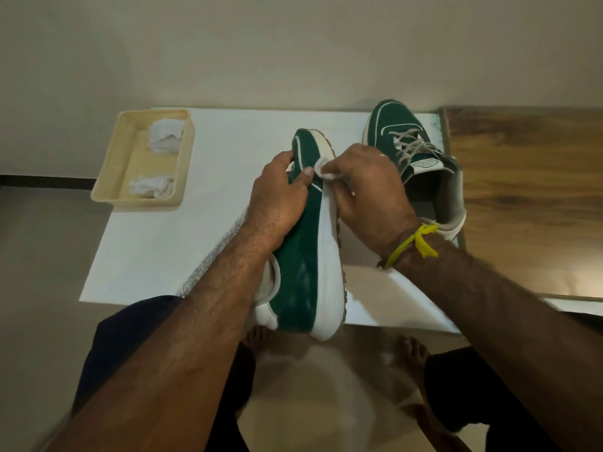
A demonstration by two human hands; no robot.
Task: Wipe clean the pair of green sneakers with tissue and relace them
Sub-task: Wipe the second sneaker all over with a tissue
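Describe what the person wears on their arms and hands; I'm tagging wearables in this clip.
Both forearms are bare, with no sleeves in view. The right wrist carries a yellow thread band tied in a knot with loose ends, beside a darker thread. The right hand seems to bear a ring on one finger. The left hand shows nothing worn.

Both bare forearms reach forward and converge, hands close together, knuckles up. The left hand (280, 187) curls its fingers over the upper edge of a green suede sneaker with a white sole (303, 256), thumb pressed flat against its side. Just right of that thumb, the right hand (368, 187) pinches a small crumpled white tissue (323, 171) against the sneaker. A yellow thread band (414, 244) circles the right wrist.
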